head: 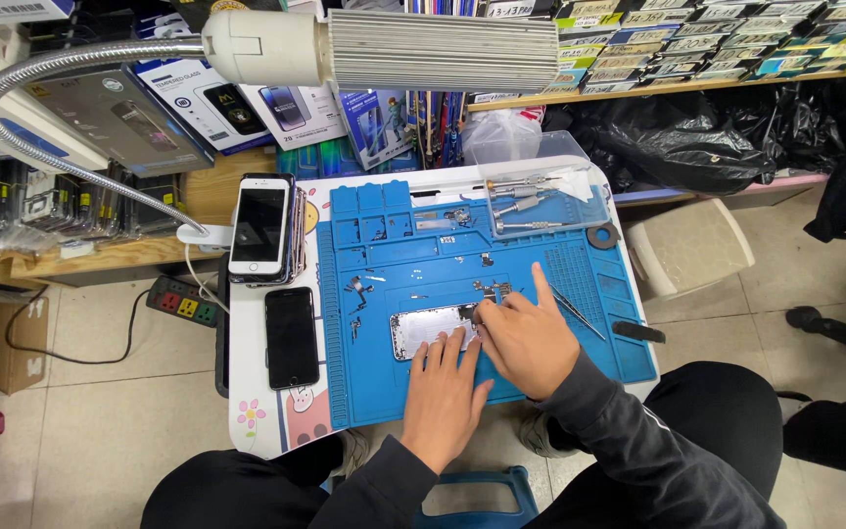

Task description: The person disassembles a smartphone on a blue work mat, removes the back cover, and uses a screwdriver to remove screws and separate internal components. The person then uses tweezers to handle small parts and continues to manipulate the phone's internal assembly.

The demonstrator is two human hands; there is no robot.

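Observation:
An opened silver phone body (423, 328) lies in the middle of a blue repair mat (413, 264) on a small white table. My left hand (443, 392) rests flat on the phone's near edge, fingers spread over it. My right hand (524, 338) hovers at the phone's right end, fingertips pinched together on a small part there, index finger sticking out toward the far side. What the fingers pinch is too small to make out. Small screws and metal pieces (357, 290) lie scattered on the mat left of the phone.
A stack of phones (261, 227) and a single black phone (291, 336) lie left of the mat. Tweezers (577, 312) rest right of my hand, screwdrivers (526, 208) in a clear tray behind. A gooseneck lamp (384, 47) hangs overhead. A power strip (183, 301) sits on the floor.

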